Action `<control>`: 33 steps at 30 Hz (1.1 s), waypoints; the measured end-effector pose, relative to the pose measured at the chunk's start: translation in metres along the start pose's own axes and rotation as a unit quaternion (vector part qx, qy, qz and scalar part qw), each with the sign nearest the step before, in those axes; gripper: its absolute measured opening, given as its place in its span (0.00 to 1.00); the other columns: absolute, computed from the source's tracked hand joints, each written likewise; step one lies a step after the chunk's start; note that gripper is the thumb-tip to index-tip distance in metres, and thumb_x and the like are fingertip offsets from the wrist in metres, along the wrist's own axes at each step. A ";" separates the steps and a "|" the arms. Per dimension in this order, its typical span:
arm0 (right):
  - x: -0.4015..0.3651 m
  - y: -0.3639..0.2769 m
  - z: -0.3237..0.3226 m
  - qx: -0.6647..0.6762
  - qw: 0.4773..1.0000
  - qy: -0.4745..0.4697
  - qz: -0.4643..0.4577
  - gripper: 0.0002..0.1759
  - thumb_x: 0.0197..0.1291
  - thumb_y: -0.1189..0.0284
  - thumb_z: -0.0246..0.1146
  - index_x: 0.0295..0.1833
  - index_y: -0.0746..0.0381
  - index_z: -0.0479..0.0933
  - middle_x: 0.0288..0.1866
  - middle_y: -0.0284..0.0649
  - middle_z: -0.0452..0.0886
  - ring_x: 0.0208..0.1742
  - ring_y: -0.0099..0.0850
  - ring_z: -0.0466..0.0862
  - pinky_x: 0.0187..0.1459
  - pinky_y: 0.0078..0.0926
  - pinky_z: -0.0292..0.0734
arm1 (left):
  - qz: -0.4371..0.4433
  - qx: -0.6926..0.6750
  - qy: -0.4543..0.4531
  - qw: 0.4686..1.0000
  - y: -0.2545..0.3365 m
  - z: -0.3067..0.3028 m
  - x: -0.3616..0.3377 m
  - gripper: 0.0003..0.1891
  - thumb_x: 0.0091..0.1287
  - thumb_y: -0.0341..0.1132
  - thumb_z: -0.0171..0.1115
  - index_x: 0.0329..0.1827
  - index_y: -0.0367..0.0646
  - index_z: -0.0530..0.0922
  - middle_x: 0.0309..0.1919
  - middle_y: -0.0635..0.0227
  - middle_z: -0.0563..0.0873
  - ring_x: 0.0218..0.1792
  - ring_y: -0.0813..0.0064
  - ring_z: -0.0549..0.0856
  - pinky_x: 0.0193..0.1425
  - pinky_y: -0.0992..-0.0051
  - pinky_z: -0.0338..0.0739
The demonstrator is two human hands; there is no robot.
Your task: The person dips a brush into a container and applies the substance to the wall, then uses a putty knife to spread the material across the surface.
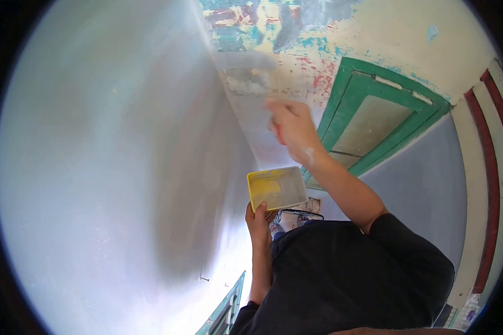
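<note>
My left hand grips the near left edge of a yellow rectangular plastic tub, thumb over the rim. The inside of the tub is smeared with a pale greyish coating. My right hand is raised in front of the back wall, closed around a tool with a red handle. Motion blurs the fingers, and the working end of the tool cannot be made out. A white smear marks my right wrist. Beyond the hand, the back wall has grey patches and flaking cream, blue and red paint.
On the left rises a smooth grey-white wall with a nail sticking out low down. A green-framed window or door stands right of my hand. Dark red bars run along the far right, and a green slatted frame lies below.
</note>
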State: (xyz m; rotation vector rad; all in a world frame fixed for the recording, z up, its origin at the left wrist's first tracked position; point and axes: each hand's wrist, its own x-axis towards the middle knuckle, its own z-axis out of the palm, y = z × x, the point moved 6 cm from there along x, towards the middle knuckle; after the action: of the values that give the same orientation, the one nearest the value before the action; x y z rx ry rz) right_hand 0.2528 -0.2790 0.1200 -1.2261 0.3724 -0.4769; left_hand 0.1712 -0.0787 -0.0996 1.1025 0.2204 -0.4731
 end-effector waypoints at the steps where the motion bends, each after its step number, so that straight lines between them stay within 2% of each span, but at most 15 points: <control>1: 0.001 0.001 0.017 -0.010 0.999 -0.042 0.013 0.20 0.73 0.61 0.62 0.30 0.65 0.78 0.16 0.30 0.68 0.14 0.18 0.63 0.17 0.23 0.54 | 0.003 0.004 -0.008 1.000 0.001 0.003 0.000 0.20 0.73 0.36 0.58 0.63 0.32 0.72 0.52 0.53 0.85 0.51 0.58 0.89 0.60 0.60 0.86; 3: 0.022 0.009 0.044 -0.038 0.995 -0.091 0.013 0.21 0.73 0.62 0.61 0.27 0.64 0.76 0.17 0.32 0.70 0.15 0.19 0.64 0.18 0.25 0.56 | 0.008 0.010 -0.021 1.000 0.002 0.008 0.001 0.21 0.73 0.36 0.58 0.64 0.32 0.72 0.53 0.53 0.85 0.51 0.58 0.89 0.60 0.60 0.86; 7: 0.044 0.017 0.071 -0.055 0.992 -0.108 0.017 0.21 0.73 0.63 0.60 0.27 0.63 0.75 0.18 0.34 0.71 0.17 0.20 0.65 0.20 0.27 0.57 | 0.009 0.008 -0.034 0.999 0.001 0.015 0.004 0.21 0.73 0.35 0.58 0.63 0.32 0.72 0.52 0.53 0.85 0.51 0.59 0.89 0.60 0.60 0.86; 10: 0.055 0.029 0.064 -0.086 0.992 -0.092 0.006 0.21 0.73 0.63 0.59 0.27 0.64 0.75 0.18 0.35 0.72 0.17 0.21 0.66 0.20 0.28 0.58 | 0.003 0.007 -0.033 0.999 -0.001 0.015 0.000 0.20 0.73 0.35 0.58 0.63 0.32 0.72 0.52 0.53 0.85 0.51 0.59 0.89 0.59 0.61 0.86; 12: 0.056 0.028 0.039 -0.132 0.991 0.000 -0.025 0.22 0.74 0.63 0.59 0.27 0.64 0.74 0.18 0.35 0.72 0.17 0.21 0.67 0.20 0.28 0.59 | 0.003 0.005 -0.030 1.000 -0.001 0.013 0.000 0.20 0.73 0.35 0.58 0.63 0.33 0.73 0.52 0.54 0.85 0.51 0.59 0.89 0.59 0.61 0.86; 15: 0.024 0.025 0.017 -0.092 0.995 0.026 -0.016 0.23 0.74 0.63 0.58 0.26 0.65 0.74 0.18 0.36 0.73 0.17 0.21 0.68 0.20 0.28 0.60 | 0.005 -0.005 -0.025 1.000 -0.001 0.009 -0.001 0.19 0.73 0.35 0.58 0.62 0.34 0.73 0.51 0.54 0.85 0.50 0.60 0.89 0.59 0.61 0.86; 19: 0.018 0.039 0.047 -0.099 0.994 -0.035 -0.004 0.23 0.74 0.62 0.59 0.26 0.65 0.75 0.17 0.35 0.72 0.17 0.21 0.68 0.20 0.27 0.61 | 0.005 0.010 -0.014 1.000 -0.001 0.005 -0.006 0.18 0.73 0.35 0.59 0.61 0.33 0.73 0.51 0.54 0.85 0.50 0.60 0.89 0.59 0.61 0.86; 21: 0.043 0.039 0.065 -0.150 0.985 -0.067 -0.053 0.26 0.71 0.61 0.60 0.25 0.71 0.76 0.19 0.40 0.76 0.21 0.29 0.74 0.27 0.37 0.68 | 0.010 0.014 -0.014 1.000 0.003 0.007 -0.005 0.18 0.73 0.35 0.59 0.60 0.33 0.74 0.51 0.54 0.85 0.50 0.60 0.89 0.59 0.61 0.86; 22: 0.050 0.039 0.067 -0.150 0.985 -0.067 -0.054 0.26 0.71 0.61 0.60 0.25 0.71 0.76 0.19 0.40 0.76 0.21 0.29 0.74 0.27 0.37 0.68 | 0.010 0.008 -0.016 1.000 0.004 0.009 -0.008 0.18 0.73 0.35 0.59 0.60 0.33 0.73 0.51 0.54 0.85 0.50 0.60 0.89 0.59 0.61 0.86; 24: 0.061 0.047 0.072 -0.129 0.986 -0.107 -0.013 0.23 0.73 0.61 0.61 0.27 0.66 0.75 0.17 0.35 0.73 0.17 0.21 0.68 0.21 0.26 0.61 | 0.010 0.001 -0.017 1.000 0.004 0.008 -0.008 0.18 0.73 0.35 0.59 0.60 0.33 0.73 0.51 0.54 0.85 0.50 0.60 0.89 0.59 0.61 0.86; 25: 0.066 0.053 0.069 -0.130 0.985 -0.109 -0.012 0.23 0.73 0.61 0.61 0.27 0.66 0.75 0.17 0.35 0.73 0.17 0.21 0.68 0.21 0.26 0.61 | 0.011 0.001 -0.019 1.000 0.004 0.007 -0.007 0.18 0.73 0.35 0.59 0.60 0.33 0.73 0.51 0.54 0.85 0.50 0.60 0.88 0.59 0.60 0.86; 27: 0.070 0.054 0.039 -0.139 0.987 0.001 -0.080 0.22 0.72 0.62 0.61 0.27 0.65 0.76 0.17 0.34 0.72 0.17 0.21 0.68 0.20 0.25 0.60 | 0.011 -0.002 -0.015 1.000 0.001 0.003 -0.008 0.18 0.73 0.35 0.59 0.61 0.33 0.73 0.51 0.54 0.85 0.50 0.60 0.88 0.59 0.60 0.86; 30: 0.054 0.049 0.007 -0.075 0.995 -0.033 -0.048 0.22 0.73 0.62 0.61 0.27 0.64 0.76 0.17 0.33 0.72 0.17 0.20 0.68 0.20 0.24 0.58 | 0.017 -0.002 -0.002 1.000 0.004 -0.004 -0.010 0.18 0.73 0.35 0.59 0.61 0.33 0.73 0.51 0.54 0.85 0.51 0.60 0.88 0.60 0.60 0.86; 32: 0.026 0.049 -0.004 -0.104 0.993 0.045 -0.018 0.22 0.73 0.62 0.61 0.26 0.62 0.75 0.17 0.32 0.70 0.18 0.20 0.67 0.19 0.22 0.56 | 0.013 -0.006 0.007 1.000 0.007 -0.005 -0.013 0.18 0.73 0.35 0.59 0.61 0.33 0.73 0.52 0.54 0.84 0.52 0.60 0.88 0.59 0.60 0.86; 33: 0.027 0.048 0.001 -0.105 0.993 0.043 -0.019 0.22 0.73 0.62 0.61 0.26 0.62 0.75 0.17 0.32 0.70 0.18 0.20 0.67 0.19 0.22 0.56 | 0.015 -0.007 0.008 1.000 0.006 -0.005 -0.011 0.18 0.73 0.35 0.59 0.61 0.33 0.73 0.52 0.54 0.84 0.52 0.60 0.88 0.59 0.60 0.86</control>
State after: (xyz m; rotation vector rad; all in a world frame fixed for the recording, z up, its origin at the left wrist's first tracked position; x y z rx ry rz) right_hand 0.2826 -0.2803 0.0744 -1.4209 0.4830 -0.5347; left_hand 0.1649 -0.0690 -0.0926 1.0943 0.2206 -0.4368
